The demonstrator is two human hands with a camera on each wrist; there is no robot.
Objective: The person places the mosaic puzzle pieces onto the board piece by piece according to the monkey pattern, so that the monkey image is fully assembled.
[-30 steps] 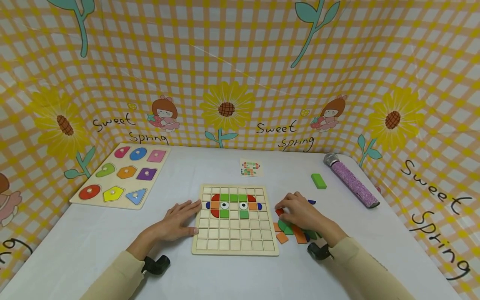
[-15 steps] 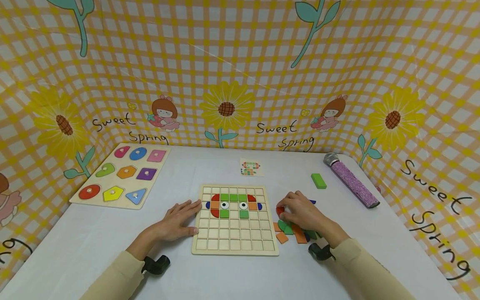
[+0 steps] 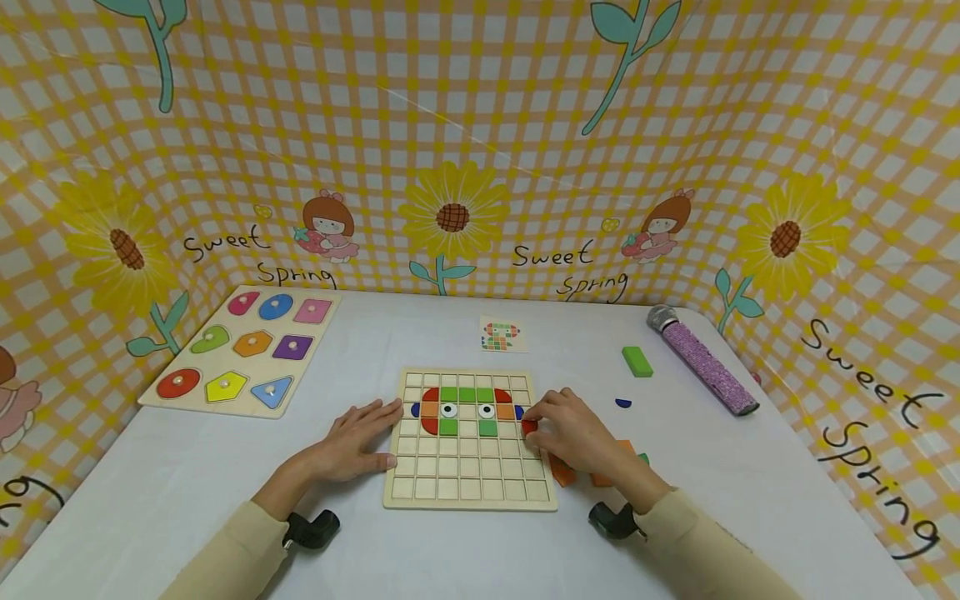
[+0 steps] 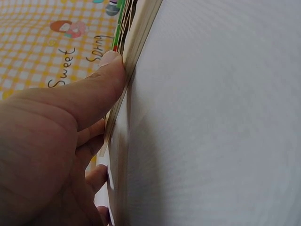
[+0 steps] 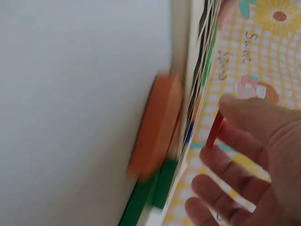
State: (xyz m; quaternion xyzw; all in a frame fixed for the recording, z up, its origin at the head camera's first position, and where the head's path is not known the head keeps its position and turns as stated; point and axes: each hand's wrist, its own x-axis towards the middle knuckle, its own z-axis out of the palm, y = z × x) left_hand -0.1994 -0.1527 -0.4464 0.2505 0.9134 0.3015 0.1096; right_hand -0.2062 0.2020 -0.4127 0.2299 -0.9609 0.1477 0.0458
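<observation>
A wooden grid board (image 3: 468, 490) lies mid-table, with red, green, orange and blue tiles and two eye discs set in its upper rows. My left hand (image 3: 351, 443) rests at the board's left edge, its thumb and fingertips touching the rim. Between thumb and fingertips my right hand (image 3: 573, 429) pinches a red tile (image 5: 216, 128), over the board's right edge beside the blue half-round tile (image 3: 519, 412). Under that hand and wrist lie loose orange tiles (image 3: 562, 472) and green tiles (image 5: 165, 183), partly hidden.
A pattern card (image 3: 504, 334) lies behind the board. To the right are a green block (image 3: 637, 362), a blue half-round piece (image 3: 623, 403) and a glittery pink microphone (image 3: 708, 367). A knobbed shape puzzle (image 3: 264, 400) sits at the far left, and a checked cloth rises behind the table.
From the loose pile, my right hand has moved left to the board's right edge, carrying the red tile. The small blue piece behind it shows fully now. My left hand has stayed still.
</observation>
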